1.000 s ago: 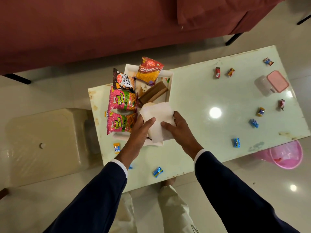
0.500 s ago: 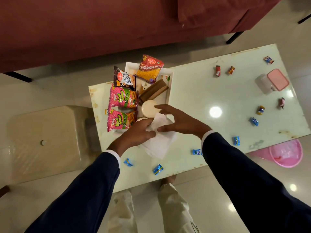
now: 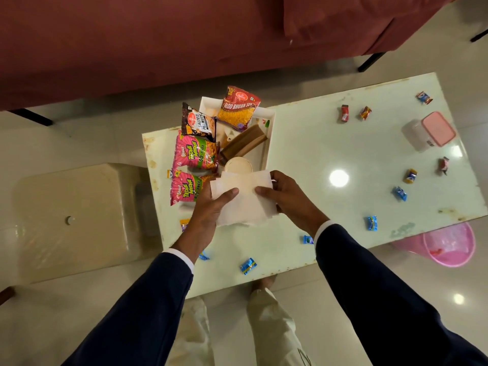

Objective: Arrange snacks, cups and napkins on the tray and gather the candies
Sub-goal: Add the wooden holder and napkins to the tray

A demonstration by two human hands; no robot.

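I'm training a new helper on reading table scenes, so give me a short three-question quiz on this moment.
1. True or false: both hands grip the white paper napkin.
2. Which lies nearest the pink-lidded plastic box? A. the yellow-and-red aloo bhujia packet B. the round cream paper cup C. the red-wrapped candy
3. Fill in: the two pink snack packets lie at the white tray's ___ edge as the camera sees it.

Key
1. True: the left hand and right hand each pinch a side.
2. C
3. left
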